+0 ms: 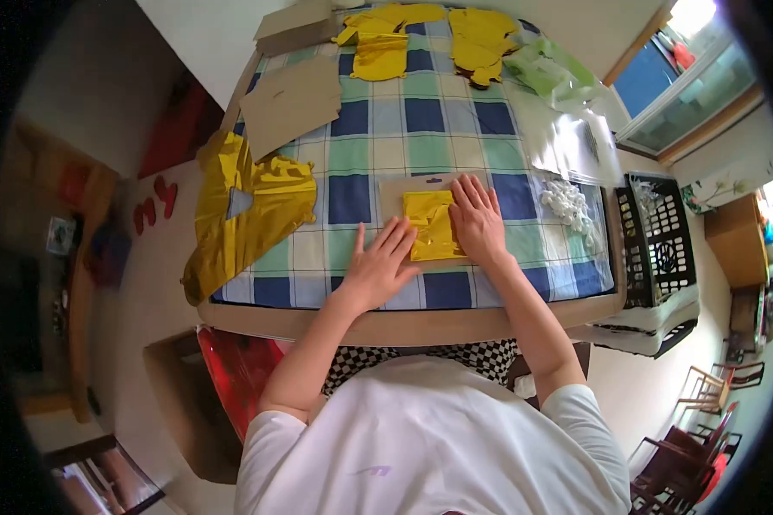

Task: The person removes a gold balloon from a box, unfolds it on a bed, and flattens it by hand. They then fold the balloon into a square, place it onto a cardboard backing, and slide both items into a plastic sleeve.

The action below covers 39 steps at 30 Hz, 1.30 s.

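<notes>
A folded piece of gold foil (429, 230) lies on a tan cardboard card (392, 187) with a hanging slot at its far edge, near the front of the checked cloth. My left hand (380, 264) is open, its fingers spread at the foil's left edge. On the other side my right hand (479, 221) rests flat and open, its fingers over the right edges of foil and card. To the left a large gold foil sheet (240, 227) drapes over the cloth edge. Beneath my hands, part of the card is hidden.
More gold foil pieces (481, 43) lie at the far end, beside a green-tinted plastic bag (554, 73). Cardboard sheets (290, 105) are at the far left. Clear plastic (567, 142) and a white cluster of small items (567, 204) sit right, near a black crate (657, 240).
</notes>
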Available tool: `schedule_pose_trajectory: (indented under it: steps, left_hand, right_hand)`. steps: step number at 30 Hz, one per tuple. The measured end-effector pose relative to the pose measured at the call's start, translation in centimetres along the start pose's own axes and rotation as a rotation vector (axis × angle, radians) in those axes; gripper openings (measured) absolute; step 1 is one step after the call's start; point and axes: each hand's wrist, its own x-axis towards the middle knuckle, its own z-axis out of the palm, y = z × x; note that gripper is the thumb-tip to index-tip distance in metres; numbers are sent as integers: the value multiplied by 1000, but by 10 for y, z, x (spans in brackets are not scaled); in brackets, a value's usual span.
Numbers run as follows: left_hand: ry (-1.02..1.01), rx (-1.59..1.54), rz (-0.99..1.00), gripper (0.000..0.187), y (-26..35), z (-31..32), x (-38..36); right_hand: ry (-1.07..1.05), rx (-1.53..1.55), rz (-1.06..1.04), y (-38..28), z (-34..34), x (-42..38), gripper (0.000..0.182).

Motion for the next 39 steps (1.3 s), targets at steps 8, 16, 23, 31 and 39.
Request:
schedule_pose_trajectory:
  steps: [8, 16, 23, 31, 39]
  left_hand:
    - [308, -124, -122, 41, 7, 25, 66]
    - [162, 84, -223, 68, 9, 38, 73]
    - [143, 76, -265, 68, 2, 32, 62]
    - [346, -3, -398, 42, -28, 26, 41]
    - [359, -671, -592, 31, -21, -3, 68]
  right_hand:
    - [-16, -9, -17, 1, 2, 5, 44]
    - [-110, 2, -77, -6, -6, 6, 46]
    - [-180, -47, -70, -4, -12, 9, 46]
    - [-179, -37, -70, -2, -11, 9, 47]
    - [-185, -49, -62, -1, -10, 9, 47]
